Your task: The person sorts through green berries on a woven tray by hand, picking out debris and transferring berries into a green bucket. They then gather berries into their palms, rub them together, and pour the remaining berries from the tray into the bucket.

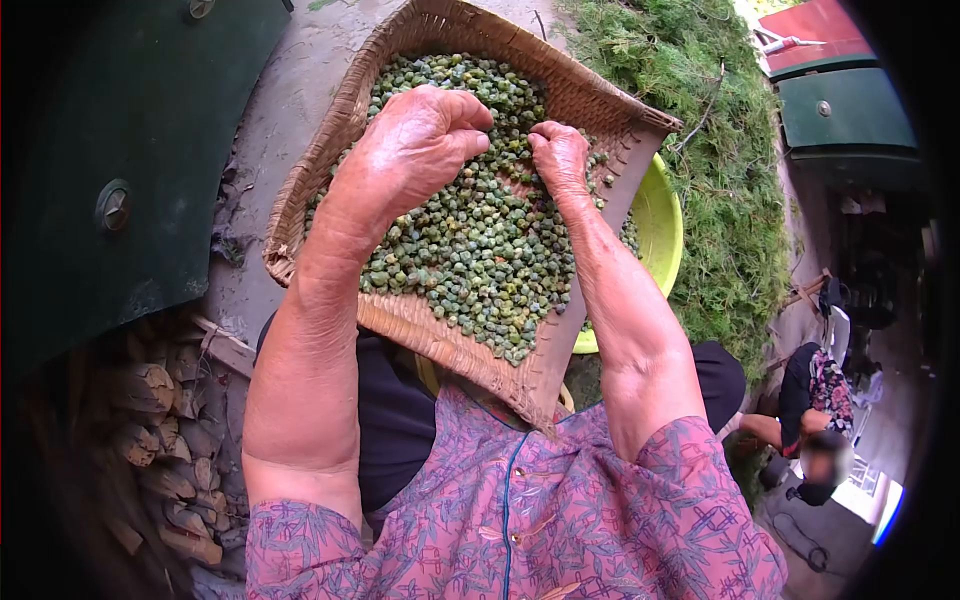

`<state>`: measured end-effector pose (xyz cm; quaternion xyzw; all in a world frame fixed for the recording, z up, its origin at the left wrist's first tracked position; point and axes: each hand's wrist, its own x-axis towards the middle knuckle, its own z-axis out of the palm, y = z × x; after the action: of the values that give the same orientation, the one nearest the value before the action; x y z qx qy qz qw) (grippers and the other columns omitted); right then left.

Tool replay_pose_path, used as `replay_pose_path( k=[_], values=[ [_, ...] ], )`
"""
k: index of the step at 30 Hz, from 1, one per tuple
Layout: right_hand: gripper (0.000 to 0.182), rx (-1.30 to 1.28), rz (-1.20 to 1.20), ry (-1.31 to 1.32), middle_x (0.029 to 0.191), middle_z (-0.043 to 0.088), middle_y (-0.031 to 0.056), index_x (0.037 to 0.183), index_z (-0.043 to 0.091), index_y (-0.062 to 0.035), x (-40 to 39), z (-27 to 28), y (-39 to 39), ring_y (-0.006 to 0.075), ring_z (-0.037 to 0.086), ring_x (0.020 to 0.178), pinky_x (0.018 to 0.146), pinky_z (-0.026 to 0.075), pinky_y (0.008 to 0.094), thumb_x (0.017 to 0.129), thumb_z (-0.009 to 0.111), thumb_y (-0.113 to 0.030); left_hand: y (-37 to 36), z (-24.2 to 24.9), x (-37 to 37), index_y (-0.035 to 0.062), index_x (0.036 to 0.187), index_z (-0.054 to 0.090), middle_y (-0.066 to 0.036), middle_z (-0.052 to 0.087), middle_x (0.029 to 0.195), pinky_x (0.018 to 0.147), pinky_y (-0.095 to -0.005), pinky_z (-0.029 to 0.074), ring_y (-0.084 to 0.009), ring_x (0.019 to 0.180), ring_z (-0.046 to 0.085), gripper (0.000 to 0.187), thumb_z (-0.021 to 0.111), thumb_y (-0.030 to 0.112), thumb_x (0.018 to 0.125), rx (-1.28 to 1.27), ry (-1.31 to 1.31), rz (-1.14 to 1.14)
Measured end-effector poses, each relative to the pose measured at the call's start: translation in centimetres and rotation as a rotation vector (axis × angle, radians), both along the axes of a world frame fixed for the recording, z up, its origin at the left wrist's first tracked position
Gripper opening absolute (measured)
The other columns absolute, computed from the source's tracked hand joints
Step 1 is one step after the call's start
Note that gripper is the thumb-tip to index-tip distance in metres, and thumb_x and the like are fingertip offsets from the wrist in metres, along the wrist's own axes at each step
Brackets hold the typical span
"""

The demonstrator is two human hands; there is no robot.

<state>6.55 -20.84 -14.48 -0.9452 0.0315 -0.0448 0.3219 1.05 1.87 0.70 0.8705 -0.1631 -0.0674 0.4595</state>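
A woven winnowing basket [330, 130] tilts over my lap, with a wide layer of small green round fruits [480, 240] spread across it. My left hand [432, 130] is over the upper part of the layer, its fingers curled and the thumb pressed against them. To its right my right hand [560, 155] is closed with the fingertips pinched, right at the fruits near the basket's right side. I cannot tell what is between the fingers of either hand. A patch of bare weave shows between and below the hands.
A yellow-green basin [658, 230] stands partly under the basket's right edge, with more fruits in it. Cut green foliage [725, 180] covers the ground on the right. Split firewood [165, 450] is stacked at lower left, below a dark green panel [110, 130]. Another person [825, 420] sits at far right.
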Motion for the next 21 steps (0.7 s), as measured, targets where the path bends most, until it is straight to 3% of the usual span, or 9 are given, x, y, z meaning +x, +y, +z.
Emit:
replay_pose_path(
  k=[3, 5, 6, 7, 9, 14, 15, 17, 21],
  values=[
    [0.014, 0.021, -0.009, -0.012, 0.081, 0.066, 0.0153, 0.082, 0.071, -0.0073, -0.3, -0.2, -0.3, 0.0288, 0.064, 0.081, 0.078, 0.050, 0.0383, 0.073, 0.064, -0.016, -0.1, 0.1, 0.0, -0.0019, 0.099, 0.064, -0.011, 0.065, 0.087, 0.077, -0.0307, 0.047, -0.0175, 0.083, 0.061, 0.024, 0.062, 0.015, 0.082, 0.010, 0.005, 0.006],
    [0.013, 0.431, -0.150, 0.205, 0.078, 0.067, 0.0126, 0.081, 0.071, -0.0062, -1.0, -0.3, -0.7, 0.0226, 0.065, 0.071, 0.070, 0.052, 0.0344, 0.070, 0.066, -0.012, -0.2, 0.0, -0.1, -0.0019, 0.100, 0.064, -0.011, 0.065, 0.086, 0.077, -0.0307, 0.047, -0.0178, 0.084, 0.061, 0.024, 0.062, 0.015, 0.082, 0.019, 0.004, 0.013],
    [0.012, 0.266, -0.081, 0.099, 0.075, 0.066, 0.0073, 0.084, 0.069, -0.0028, -1.2, -1.5, -1.5, 0.0158, 0.062, 0.061, 0.059, 0.052, 0.0288, 0.074, 0.066, -0.008, -0.3, 0.0, -0.2, -0.0020, 0.100, 0.064, -0.012, 0.066, 0.086, 0.077, -0.0312, 0.047, -0.0184, 0.083, 0.061, 0.025, 0.062, 0.015, 0.082, 0.019, 0.004, 0.026],
    [0.012, 0.265, -0.082, 0.098, 0.075, 0.066, 0.0073, 0.084, 0.069, -0.0028, -1.8, -0.7, -1.4, 0.0158, 0.062, 0.061, 0.059, 0.052, 0.0288, 0.074, 0.066, -0.008, -0.4, -0.1, -0.3, -0.0021, 0.100, 0.064, -0.012, 0.066, 0.086, 0.076, -0.0316, 0.047, -0.0189, 0.083, 0.062, 0.025, 0.061, 0.016, 0.082, 0.019, 0.005, 0.038],
    [0.010, 0.788, -0.140, 0.274, 0.073, 0.062, 0.0005, 0.091, 0.065, -0.0014, -4.2, 2.3, -0.9, 0.0072, 0.056, 0.058, 0.049, 0.044, 0.0204, 0.083, 0.062, -0.006, -0.6, -0.3, -0.6, -0.0020, 0.100, 0.064, -0.013, 0.066, 0.086, 0.076, -0.0324, 0.048, -0.0202, 0.083, 0.062, 0.025, 0.061, 0.016, 0.082, 0.034, -0.009, 0.044],
    [0.015, 1.128, -0.061, 0.325, 0.082, 0.059, 0.0017, 0.101, 0.059, -0.0019, -7.8, 6.5, -0.2, 0.0084, 0.056, 0.062, 0.054, 0.046, 0.0202, 0.087, 0.060, -0.005, -2.3, -0.8, -1.0, -0.0013, 0.098, 0.065, -0.018, 0.066, 0.089, 0.075, -0.0365, 0.050, -0.0286, 0.083, 0.065, 0.027, 0.061, 0.019, 0.080, 0.181, 0.019, 0.046],
    [0.013, 1.178, -0.014, 0.276, 0.084, 0.061, 0.0019, 0.099, 0.059, -0.0018, -8.4, 7.0, 0.2, 0.0072, 0.056, 0.063, 0.054, 0.045, 0.0195, 0.087, 0.060, -0.006, -2.9, -0.7, -1.1, 0.0088, 0.096, 0.068, -0.015, 0.066, 0.090, 0.079, -0.0419, 0.050, -0.0322, 0.089, 0.063, 0.024, 0.061, 0.024, 0.079, 0.226, 0.101, 0.073],
    [0.015, 1.201, 0.015, 0.222, 0.085, 0.061, 0.0018, 0.101, 0.058, -0.0006, -9.5, 8.7, 1.2, 0.0068, 0.056, 0.064, 0.055, 0.045, 0.0191, 0.087, 0.060, -0.005, -3.6, -1.3, -1.3, 0.0078, 0.091, 0.069, -0.016, 0.066, 0.086, 0.076, -0.0423, 0.050, -0.0330, 0.086, 0.064, 0.026, 0.062, 0.029, 0.078, 0.200, 0.088, 0.042],
    [0.017, 1.137, 0.046, 0.137, 0.085, 0.060, 0.0010, 0.103, 0.057, -0.0007, -10.7, 10.7, 2.3, 0.0054, 0.055, 0.066, 0.058, 0.045, 0.0181, 0.087, 0.060, -0.003, -4.2, -1.4, -1.6, -0.0018, 0.089, 0.067, -0.016, 0.064, 0.070, 0.061, -0.0367, 0.048, -0.0255, 0.063, 0.062, 0.029, 0.064, 0.025, 0.078, 0.125, 0.108, -0.004]
  ],
)
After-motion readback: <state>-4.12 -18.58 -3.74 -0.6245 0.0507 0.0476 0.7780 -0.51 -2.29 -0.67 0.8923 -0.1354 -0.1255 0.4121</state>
